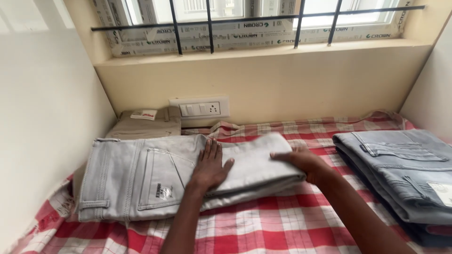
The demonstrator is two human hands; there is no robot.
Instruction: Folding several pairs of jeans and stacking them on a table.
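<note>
Head view: light grey jeans (pixel 155 178) lie at centre on the red checked cloth (pixel 263 226), legs doubled over toward the waist. Left hand (pixel 209 167) rests flat and open on the fold; right hand (pixel 301 162), at 3 o'clock, curls loosely over the folded edge. Judged half folded. Folded blue-grey jeans (pixel 400 174) are stacked further right.

Both forearms and hands (pixel 254 167) are bare, without sleeves.

Daylight enters through the barred window (pixel 254 14) at the top, where the panes are overexposed. Illumination is soft and even, with faint shadows under the folded jeans (pixel 179 174). Focus is acceptable; the right hand (pixel 301 162) shows slight motion blur
</note>
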